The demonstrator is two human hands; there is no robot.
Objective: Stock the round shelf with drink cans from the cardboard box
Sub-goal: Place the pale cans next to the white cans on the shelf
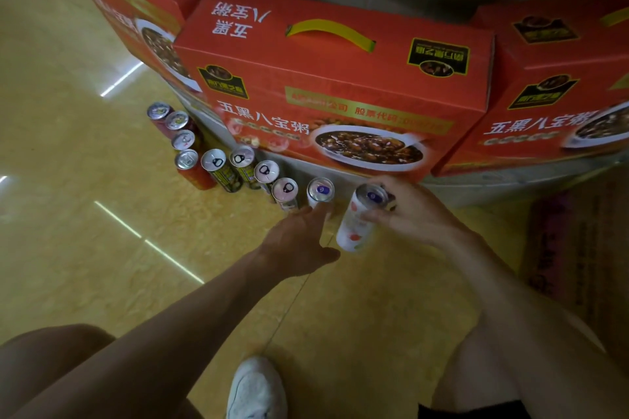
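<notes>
Head view: right hand (410,211) curls round a tilted white can (357,219) just right of centre; left hand (299,245), at its 8 o'clock, has fingers straight and together, tips at a standing can (320,192); more cans (238,167) arc toward 10 o'clock along the shelf (503,186) base; red cartons (333,78) at 12; cardboard box (578,248) at 3.

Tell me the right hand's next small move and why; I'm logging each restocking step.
Probably set the tilted white can upright just right of the last standing can. The right hand grips it low and slanted beside that can, at the end of the row along the red box, while the open left hand reaches to the standing can, perhaps steadying it.
</notes>
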